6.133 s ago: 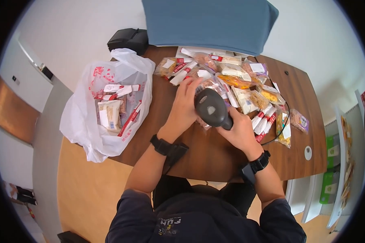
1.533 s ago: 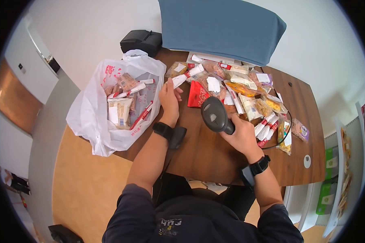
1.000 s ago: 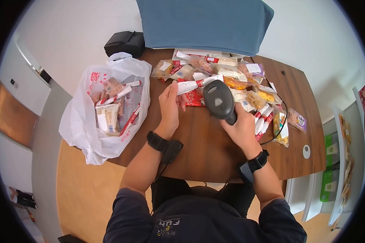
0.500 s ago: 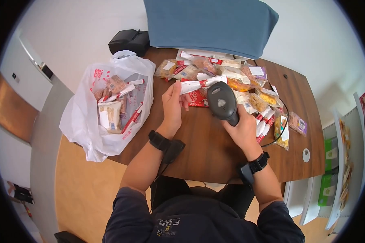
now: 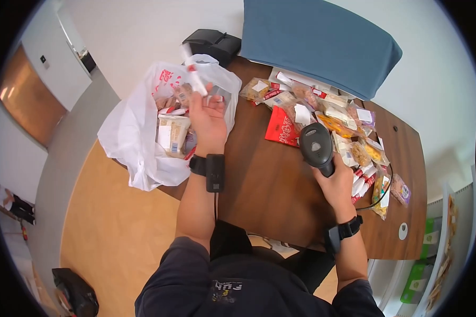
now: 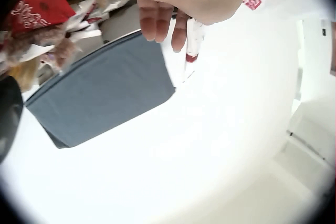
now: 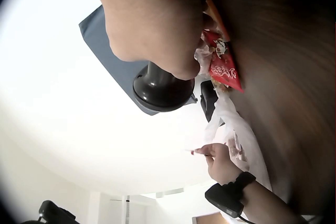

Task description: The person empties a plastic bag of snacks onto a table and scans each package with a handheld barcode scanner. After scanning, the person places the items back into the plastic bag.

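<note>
Left hand pinches a snack stick over the plastic bag; right hand grips the scanner.

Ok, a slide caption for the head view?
Left hand holds a stick sachet over the plastic bag; right hand grips the barcode scanner.

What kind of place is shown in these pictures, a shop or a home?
Probably a shop checkout or a mock-up of one. The right hand grips a barcode scanner, many packaged snacks lie on a wooden table, and a white plastic bag holds more. Shelves with goods stand at the right.
</note>
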### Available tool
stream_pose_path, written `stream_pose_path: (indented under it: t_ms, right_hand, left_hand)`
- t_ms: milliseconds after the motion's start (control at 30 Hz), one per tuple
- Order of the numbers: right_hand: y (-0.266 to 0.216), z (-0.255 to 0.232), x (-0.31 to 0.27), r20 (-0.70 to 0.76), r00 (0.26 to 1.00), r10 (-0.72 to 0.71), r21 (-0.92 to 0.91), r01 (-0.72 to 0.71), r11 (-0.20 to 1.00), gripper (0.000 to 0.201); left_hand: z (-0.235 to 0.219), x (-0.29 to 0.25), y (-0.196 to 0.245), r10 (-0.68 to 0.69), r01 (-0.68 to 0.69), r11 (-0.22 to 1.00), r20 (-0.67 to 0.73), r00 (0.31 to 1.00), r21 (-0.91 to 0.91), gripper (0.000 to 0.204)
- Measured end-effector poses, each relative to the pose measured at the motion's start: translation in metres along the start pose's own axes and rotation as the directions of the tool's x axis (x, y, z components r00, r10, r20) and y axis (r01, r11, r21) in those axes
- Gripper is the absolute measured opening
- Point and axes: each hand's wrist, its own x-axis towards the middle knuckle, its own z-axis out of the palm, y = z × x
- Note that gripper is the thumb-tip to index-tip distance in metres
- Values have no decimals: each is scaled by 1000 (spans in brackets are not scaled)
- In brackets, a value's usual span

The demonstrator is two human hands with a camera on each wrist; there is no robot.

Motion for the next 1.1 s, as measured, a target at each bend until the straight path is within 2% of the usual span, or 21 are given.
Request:
stream_pose_path:
  t_ms: [33,100,200,333,400,433,500,533,600,633,700,733,767,833,867,933,967,1033,1067,1100]
  right_hand:
    - [0,1,0,3,1000,-3,3,3,1000,41]
    - [0,1,0,16,1000,0,-10,0,1000,41]
    - [0,1,0,15,1000,-5,-1,5,1000,42]
    - [1,1,0,28,999,24,0,-24,1000,41]
    - [-1,0,0,26,1000,9,-2,-9,1000,41]
    - [-1,1,0,22,1000,16,-6,-16,1000,41]
    - [-1,1,0,3,1000,14,-11,-14,1000,42]
    - [0,1,0,1,1000,19,-12,-18,1000,42]
    - [0,0,1,-16,999,42,-10,-42,999,42]
    - [1,0,1,-20,999,47,-10,-48,999,42]
    - [1,-1,2,-28,998,55,-11,-56,998,42]
    - [1,-2,2,-32,998,62,-12,-63,998,42]
    - [0,-3,2,-11,997,71,-22,-71,997,42]
    - [-1,-4,2,4,996,87,-31,-86,996,42]
    - [-1,-4,2,15,997,79,-32,-79,996,42]
    - [0,-3,1,25,997,73,-34,-72,997,43]
    - [0,-3,1,30,997,68,-35,-67,997,43]
    - [1,-3,2,34,997,62,-37,-61,997,43]
    - [1,-3,1,34,998,57,-32,-55,998,43]
    - [1,-3,1,35,998,51,-28,-50,998,43]
  left_hand:
    - [-1,2,3,4,-4,1000,-3,1000,2,33]
    - [-3,5,7,113,-107,993,-125,986,50,37]
    - [-5,7,4,92,-104,993,-215,972,-49,42]
    - [4,-5,6,55,-72,995,-206,977,-75,46]
    - [-3,-6,-4,-19,17,999,67,998,34,50]
    - [-1,-9,-9,-27,25,999,70,997,33,50]
    - [5,-16,-25,-299,223,917,198,934,331,47]
    - [12,-24,-32,-303,227,915,200,932,333,47]
    - [29,-46,-47,-291,124,684,114,950,719,46]
    - [22,-47,-63,-296,124,682,117,948,721,46]
    - [-7,-45,-101,-233,-147,444,272,933,884,52]
    - [-7,-48,-101,-325,-133,382,267,907,915,61]
    - [-5,-48,-101,-332,-135,381,272,903,915,61]
    - [-5,-47,-98,-372,-232,255,317,873,939,53]
    - [-5,-44,-95,-377,-236,255,321,869,938,53]
    - [-2,-38,-85,-528,33,519,289,798,854,41]
    - [1,-39,-80,-529,33,519,291,797,854,41]
    - [8,-42,-70,-546,186,556,187,816,810,20]
    - [5,-40,-73,-547,186,556,188,816,810,20]
    - [2,-37,-76,-472,188,650,197,859,737,20]
